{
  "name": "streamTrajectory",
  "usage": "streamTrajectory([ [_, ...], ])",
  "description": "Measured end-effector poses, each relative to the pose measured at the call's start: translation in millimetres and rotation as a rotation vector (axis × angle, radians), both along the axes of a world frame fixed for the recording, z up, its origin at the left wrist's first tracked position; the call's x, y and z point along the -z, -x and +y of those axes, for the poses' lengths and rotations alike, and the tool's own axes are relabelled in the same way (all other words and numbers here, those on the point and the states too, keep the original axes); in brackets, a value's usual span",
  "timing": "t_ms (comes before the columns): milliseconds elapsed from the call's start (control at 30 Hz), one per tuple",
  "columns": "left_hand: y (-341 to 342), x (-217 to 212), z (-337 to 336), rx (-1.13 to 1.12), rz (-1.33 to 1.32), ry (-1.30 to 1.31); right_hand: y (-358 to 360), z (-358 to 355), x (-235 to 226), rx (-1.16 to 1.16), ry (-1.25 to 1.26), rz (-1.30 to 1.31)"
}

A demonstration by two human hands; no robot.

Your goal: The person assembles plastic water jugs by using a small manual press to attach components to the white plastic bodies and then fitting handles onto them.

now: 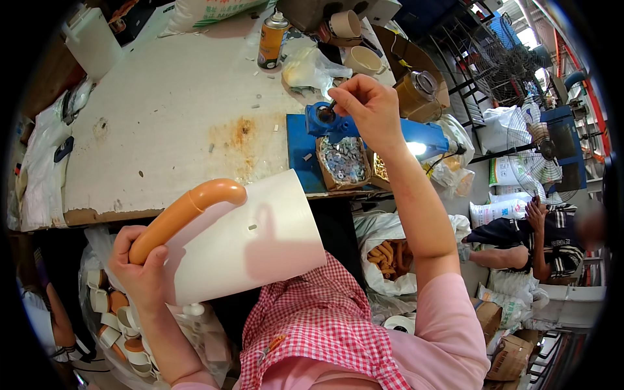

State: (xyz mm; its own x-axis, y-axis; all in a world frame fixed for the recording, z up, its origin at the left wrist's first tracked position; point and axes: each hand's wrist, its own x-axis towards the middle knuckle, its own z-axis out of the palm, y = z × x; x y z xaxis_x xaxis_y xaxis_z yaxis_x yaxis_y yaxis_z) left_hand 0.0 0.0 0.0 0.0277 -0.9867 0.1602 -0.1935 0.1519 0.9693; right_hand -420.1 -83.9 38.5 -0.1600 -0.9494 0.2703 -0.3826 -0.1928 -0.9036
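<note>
Orange plastic fills the left hand, which is clamped round the handle of a white jug; that grip keeps the jug lying on its side in front of the apron, its long axis running left to right, the open mouth toward the left and the base to the right. Up and to the right, the right hand pinches something small, fingers together, over the blue press, seemingly to seat it. A box of washers sits just below that hand.
</note>
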Motion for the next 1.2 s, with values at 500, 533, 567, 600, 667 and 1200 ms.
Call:
streamTrajectory([
  [500, 1.6, 1.8, 5.6, -0.029, -0.144, 0.028, 24.4, 81.8, 52.4, 0.072, -0.169, 0.221],
  [533, 2.0, 1.0, 4.6, -0.024, -0.127, 0.027, 31.0, 85.1, 69.3, 0.079, -0.165, 0.370],
  [567, 2.8, 0.2, 3.7, -0.019, -0.110, 0.025, 38.7, 84.8, 84.1, 0.084, -0.162, 0.520],
  [600, 4.1, 0.4, 3.3, -0.013, -0.117, 0.019, 43.9, 81.2, 93.8, 0.065, -0.189, 0.575],
  [667, 4.3, -1.6, 0.8, -0.024, -0.133, 0.002, 47.0, 71.9, 108.0, 0.037, -0.113, 0.674],
  [1200, 11.5, -6.2, 1.5, -0.008, -0.157, 0.026, 8.9, 57.7, 24.4, 0.194, 0.522, 0.356],
])
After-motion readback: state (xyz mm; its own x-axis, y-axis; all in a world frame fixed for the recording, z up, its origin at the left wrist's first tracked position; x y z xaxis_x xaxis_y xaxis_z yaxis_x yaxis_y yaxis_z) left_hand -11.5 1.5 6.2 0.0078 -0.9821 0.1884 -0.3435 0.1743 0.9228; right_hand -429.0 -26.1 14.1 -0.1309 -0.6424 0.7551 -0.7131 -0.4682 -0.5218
